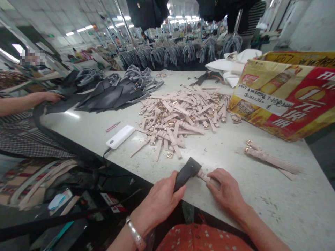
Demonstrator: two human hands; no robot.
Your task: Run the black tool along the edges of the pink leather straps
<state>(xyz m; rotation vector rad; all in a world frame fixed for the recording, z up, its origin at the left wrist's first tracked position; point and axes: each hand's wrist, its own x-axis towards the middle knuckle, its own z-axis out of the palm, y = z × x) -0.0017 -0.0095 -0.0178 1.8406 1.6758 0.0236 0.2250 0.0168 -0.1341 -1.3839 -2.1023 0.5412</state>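
My left hand (159,195), with a silver bracelet on its wrist, is closed around a dark, oblong, flat-looking piece (187,170) over the table's near edge. What kind of thing that is, I cannot tell. At its far right corner a short pale pink strap (203,175) shows, touching it or partly under it. The fingers of my right hand (227,186) pinch the strap's other end, close to the tabletop. Just beyond both hands spreads a heap of pale pink straps (174,134) with gold-coloured buckles. A small bundle of similar straps (272,160) lies to the right.
A yellow and red cardboard box (282,94) stands at the right of the table (220,146). Left of the heap are a white device (120,136) and a thin red pen-like item (113,126). Dark pieces (112,92) lie behind, near another person's hand (53,97).
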